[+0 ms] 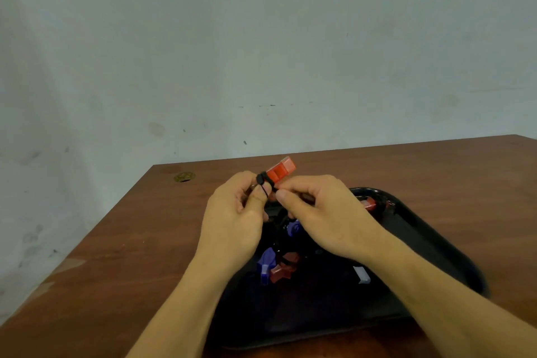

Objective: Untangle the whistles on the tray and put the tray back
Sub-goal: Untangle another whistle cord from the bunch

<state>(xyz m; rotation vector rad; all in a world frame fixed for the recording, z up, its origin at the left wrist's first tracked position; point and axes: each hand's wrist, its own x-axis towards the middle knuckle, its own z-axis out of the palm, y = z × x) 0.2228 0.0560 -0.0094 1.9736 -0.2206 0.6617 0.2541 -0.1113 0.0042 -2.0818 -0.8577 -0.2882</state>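
The person holds a red whistle [280, 171] raised above the far-left part of the black tray [453, 244], with both hands working at its black cord [265, 183]. The left hand [232, 218] has its fingers curled round the cord just beside the whistle's end, a strand running over the thumb; the right hand [322, 221] pinches the cord close under the whistle body. The cord trails down into the tray, so the likely trouble is that a hard pull would tighten the knot rather than free it, or drag the linked whistles up and over the rim onto the worktop [130, 241]. A slipping pinch could also drop the red whistle back into the heap and tangle it again. The tray lies on the worktop under the forearms and holds the rest: a blue whistle [266, 266] touching a dark red whistle [283, 269] near the middle, another blue one [293, 228] higher up beneath the right hand, a red whistle [370, 203] near the far rim, and a pale whistle [361, 275] apart to the right, with black cords looped among them.
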